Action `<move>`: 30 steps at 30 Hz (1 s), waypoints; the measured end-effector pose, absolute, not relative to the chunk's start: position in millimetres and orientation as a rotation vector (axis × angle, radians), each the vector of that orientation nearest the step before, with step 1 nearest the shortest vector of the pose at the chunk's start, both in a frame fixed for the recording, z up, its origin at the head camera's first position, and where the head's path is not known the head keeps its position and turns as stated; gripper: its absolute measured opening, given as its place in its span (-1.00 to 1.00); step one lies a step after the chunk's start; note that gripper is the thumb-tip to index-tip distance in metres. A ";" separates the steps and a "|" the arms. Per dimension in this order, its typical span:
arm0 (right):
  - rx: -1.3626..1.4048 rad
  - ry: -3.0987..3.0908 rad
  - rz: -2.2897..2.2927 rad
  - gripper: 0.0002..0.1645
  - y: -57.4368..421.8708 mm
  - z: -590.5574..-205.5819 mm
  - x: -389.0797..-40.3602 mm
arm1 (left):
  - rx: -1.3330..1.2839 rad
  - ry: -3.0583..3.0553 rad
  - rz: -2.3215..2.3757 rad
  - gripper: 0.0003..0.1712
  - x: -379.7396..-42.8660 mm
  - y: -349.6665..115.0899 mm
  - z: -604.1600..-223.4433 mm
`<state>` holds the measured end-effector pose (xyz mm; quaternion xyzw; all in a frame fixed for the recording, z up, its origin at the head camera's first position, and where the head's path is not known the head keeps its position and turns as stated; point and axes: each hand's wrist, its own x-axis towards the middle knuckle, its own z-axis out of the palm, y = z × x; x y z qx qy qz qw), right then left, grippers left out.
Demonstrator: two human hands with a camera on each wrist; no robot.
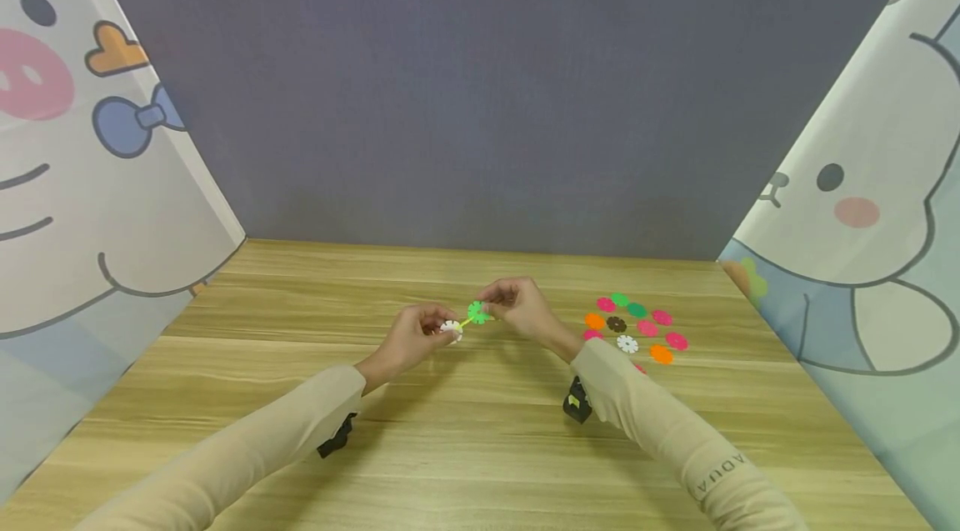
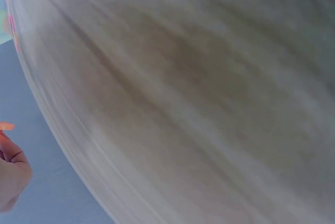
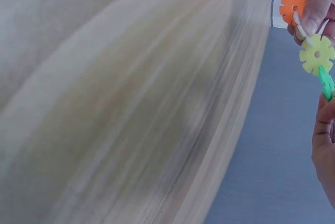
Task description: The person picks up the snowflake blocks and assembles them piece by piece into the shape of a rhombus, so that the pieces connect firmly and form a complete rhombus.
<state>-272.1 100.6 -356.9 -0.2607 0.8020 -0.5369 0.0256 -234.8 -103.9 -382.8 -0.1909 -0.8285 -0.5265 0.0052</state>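
Small flat notched discs are joined edge to edge in a short chain between my two hands, over the middle of the table. My left hand (image 1: 408, 338) pinches the white disc (image 1: 452, 331). A yellow disc (image 3: 317, 55) links the white one to a green disc (image 1: 477, 313). The right hand (image 1: 522, 310) pinches that green disc between thumb and fingers. In the right wrist view, an orange disc (image 3: 293, 8) shows beside the left hand's fingers at the chain's upper end. The left wrist view is mostly sleeve, with part of a hand and an orange piece (image 2: 6, 126) at its left edge.
Several loose notched discs lie spread on the wooden table (image 1: 465, 448) to the right, among them a brown disc (image 1: 617, 324) and a white loose disc (image 1: 627, 344). The right forearm partly covers them. A grey panel (image 1: 480, 97) stands behind, with cartoon-printed panels on both sides.
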 end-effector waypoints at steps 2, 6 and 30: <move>-0.792 2.480 -1.669 -0.81 99.7 -351.5 -266.0 | -0.590 -2.590 -1.641 -0.75 -239.5 -104.9 -389.7; -0.747 2.457 -1.705 -0.79 97.4 -342.5 -255.7 | -0.572 -2.585 -1.607 -0.77 -241.8 -105.0 -392.4; -0.944 2.467 -1.609 -0.78 102.7 -361.6 -280.8 | -0.513 -2.617 -1.693 -0.74 -229.4 -105.1 -373.4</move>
